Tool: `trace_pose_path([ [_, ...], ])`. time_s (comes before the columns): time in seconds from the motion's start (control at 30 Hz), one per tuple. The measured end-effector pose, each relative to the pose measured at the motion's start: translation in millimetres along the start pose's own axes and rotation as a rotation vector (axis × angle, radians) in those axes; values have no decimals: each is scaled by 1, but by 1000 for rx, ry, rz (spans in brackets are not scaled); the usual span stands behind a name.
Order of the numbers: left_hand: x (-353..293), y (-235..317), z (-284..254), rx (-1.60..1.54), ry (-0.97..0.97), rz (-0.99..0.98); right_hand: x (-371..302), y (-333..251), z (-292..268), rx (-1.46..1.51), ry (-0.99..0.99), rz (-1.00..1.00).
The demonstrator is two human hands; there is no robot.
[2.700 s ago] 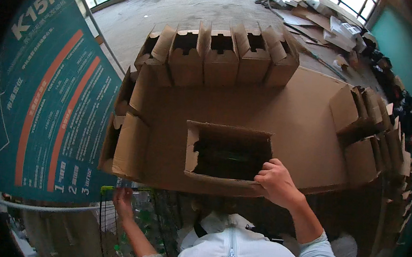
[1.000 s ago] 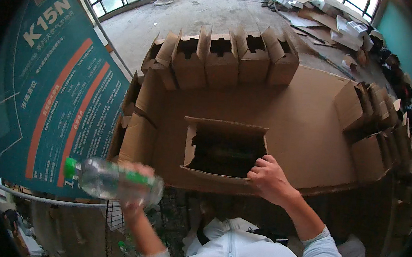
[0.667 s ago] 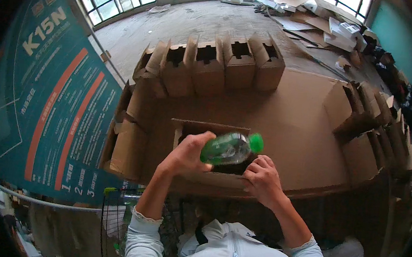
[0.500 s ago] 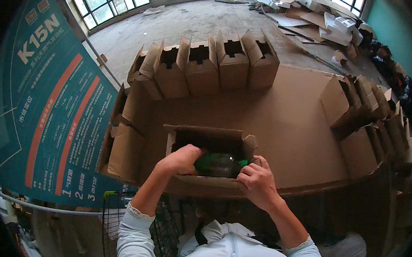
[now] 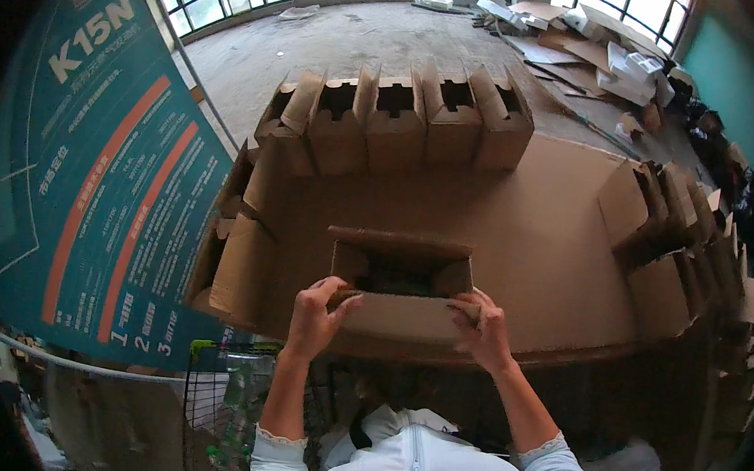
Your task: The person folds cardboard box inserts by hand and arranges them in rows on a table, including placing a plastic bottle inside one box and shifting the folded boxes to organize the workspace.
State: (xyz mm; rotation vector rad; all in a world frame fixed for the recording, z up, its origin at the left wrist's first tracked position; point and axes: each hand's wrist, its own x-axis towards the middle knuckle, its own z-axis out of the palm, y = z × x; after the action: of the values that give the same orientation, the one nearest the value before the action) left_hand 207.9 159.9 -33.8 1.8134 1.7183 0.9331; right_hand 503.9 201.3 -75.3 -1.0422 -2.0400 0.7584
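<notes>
Cardboard box (image 5: 400, 282) now holds the bottle; left hand (image 5: 314, 320) and right hand (image 5: 481, 330) both grip its near flap (image 5: 401, 317).

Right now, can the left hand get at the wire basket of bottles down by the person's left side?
Probably yes. The left hand only grips the near flap of the open box, and the wire basket sits just below it, with nothing visible between them.
</notes>
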Motion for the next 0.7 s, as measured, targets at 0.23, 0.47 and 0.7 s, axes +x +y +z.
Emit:
trace_pose_path([
  [0.23,47,3,-5,551,252,400,56,-32,-8,-432,117,-44],
  [0.47,28,-43,-1,319,-52,384,19,-20,0,-541,-189,-85],
  [0.7,41,-61,-17,117,-429,346,16,-40,10,-684,-346,166],
])
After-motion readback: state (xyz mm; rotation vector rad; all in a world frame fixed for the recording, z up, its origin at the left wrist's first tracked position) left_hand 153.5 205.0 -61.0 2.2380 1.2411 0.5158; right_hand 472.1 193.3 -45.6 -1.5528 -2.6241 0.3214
